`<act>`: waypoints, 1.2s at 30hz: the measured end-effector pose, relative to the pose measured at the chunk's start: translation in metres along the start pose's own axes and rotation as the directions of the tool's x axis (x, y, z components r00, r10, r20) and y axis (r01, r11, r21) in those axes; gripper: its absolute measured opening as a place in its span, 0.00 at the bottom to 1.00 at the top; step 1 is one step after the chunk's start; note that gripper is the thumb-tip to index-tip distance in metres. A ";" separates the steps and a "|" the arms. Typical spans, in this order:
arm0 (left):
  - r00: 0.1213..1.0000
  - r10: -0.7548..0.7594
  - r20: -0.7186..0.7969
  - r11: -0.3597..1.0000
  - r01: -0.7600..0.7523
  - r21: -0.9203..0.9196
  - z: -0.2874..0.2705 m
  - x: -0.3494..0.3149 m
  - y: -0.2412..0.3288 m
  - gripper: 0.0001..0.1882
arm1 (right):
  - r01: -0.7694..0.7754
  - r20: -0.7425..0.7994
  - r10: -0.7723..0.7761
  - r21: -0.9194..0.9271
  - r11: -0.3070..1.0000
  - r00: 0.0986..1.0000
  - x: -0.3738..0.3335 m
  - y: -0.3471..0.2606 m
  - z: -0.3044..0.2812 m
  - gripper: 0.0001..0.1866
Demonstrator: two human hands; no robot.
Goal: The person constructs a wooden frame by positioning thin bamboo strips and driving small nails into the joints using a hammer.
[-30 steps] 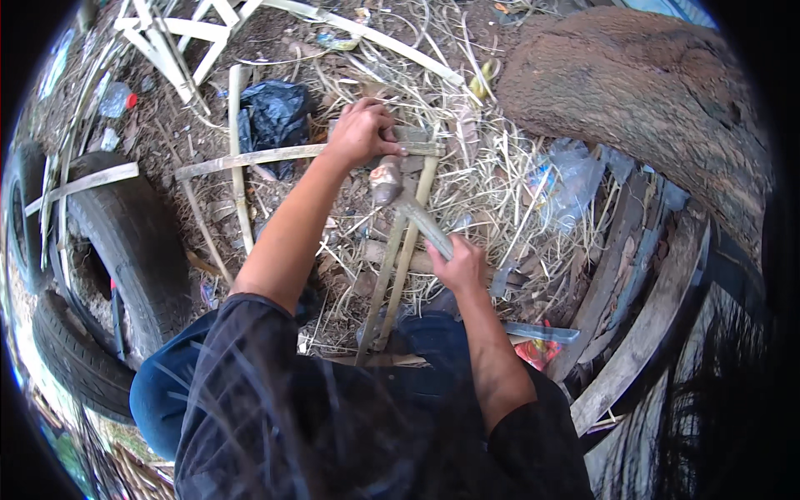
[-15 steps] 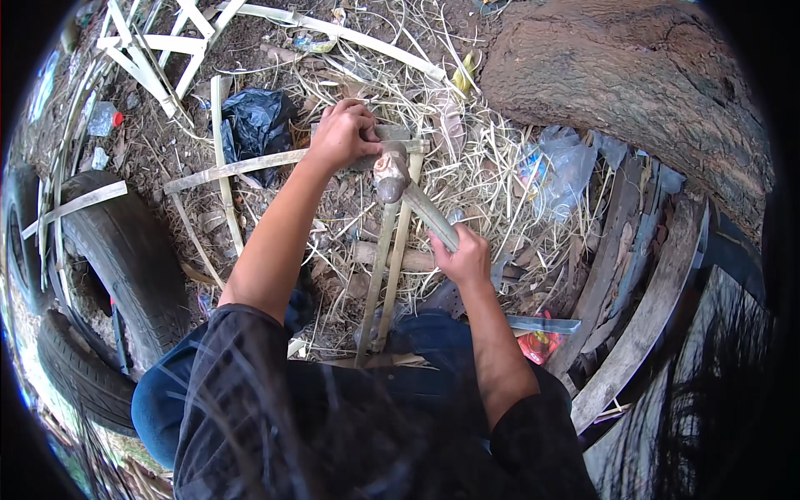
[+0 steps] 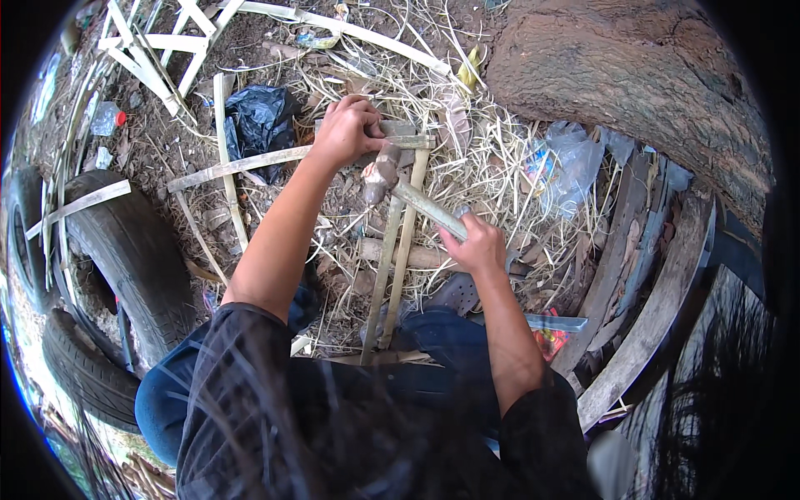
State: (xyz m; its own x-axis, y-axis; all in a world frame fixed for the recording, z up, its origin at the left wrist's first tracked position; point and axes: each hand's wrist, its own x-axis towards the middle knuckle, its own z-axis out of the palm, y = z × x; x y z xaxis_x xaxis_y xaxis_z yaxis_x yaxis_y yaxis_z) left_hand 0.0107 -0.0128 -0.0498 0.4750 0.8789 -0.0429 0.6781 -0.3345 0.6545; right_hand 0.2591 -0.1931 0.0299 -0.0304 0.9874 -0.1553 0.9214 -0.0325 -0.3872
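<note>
My right hand [image 3: 479,244] is closed around the pale handle of a hammer [image 3: 429,208]. Its thick, worn head hangs just below the fingertips of my left hand [image 3: 346,133]. Those fingers are curled in a pinch over a long flat bamboo strip [image 3: 242,165]; whatever lies between them is hidden. Beyond the fingers the strip meets the top of an upright bamboo strip [image 3: 408,233] at a corner. A second upright strip [image 3: 379,283] runs close beside it toward my lap, its upper part behind the hammer. Under the corner shows a greyish wooden piece [image 3: 402,129].
A black plastic bag [image 3: 258,121] lies left of my hand, with old tyres [image 3: 133,258] farther left. Joined bamboo strips [image 3: 158,42] rest at the far left. A thick trunk [image 3: 625,75] fills the far right, above curved planks [image 3: 650,333]. Shavings [image 3: 492,158] litter the soil.
The hammer head has shifted slightly left, uncovering more of the strips' corner. My right hand has moved a little to the right. My left hand keeps its pinch.
</note>
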 end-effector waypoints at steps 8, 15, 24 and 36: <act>0.998 0.031 -0.051 0.999 -0.031 0.011 0.000 0.000 -0.007 0.19 | 0.106 -0.009 -0.106 -0.038 0.994 0.994 0.001 0.007 0.009 0.20; 1.000 0.001 0.016 0.999 -0.002 0.035 -0.005 0.004 0.001 0.20 | 0.090 -0.046 -0.094 -0.088 0.992 0.995 0.008 0.009 0.003 0.18; 1.000 -0.009 0.027 1.000 0.009 0.018 -0.005 -0.001 -0.002 0.14 | 0.088 -0.008 -0.090 -0.135 0.987 0.996 0.010 0.000 0.004 0.19; 1.000 -0.016 0.007 1.000 0.016 -0.006 -0.003 0.000 0.005 0.18 | 0.117 -0.018 -0.120 -0.100 0.988 0.993 0.002 0.005 0.003 0.20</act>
State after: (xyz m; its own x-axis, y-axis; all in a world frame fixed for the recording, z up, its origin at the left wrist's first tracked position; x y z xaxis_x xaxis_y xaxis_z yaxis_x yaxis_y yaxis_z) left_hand 0.0122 -0.0128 -0.0440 0.4675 0.8821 -0.0586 0.6821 -0.3178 0.6586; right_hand 0.2628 -0.1920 0.0249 -0.1336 0.9868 -0.0916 0.9454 0.0992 -0.3104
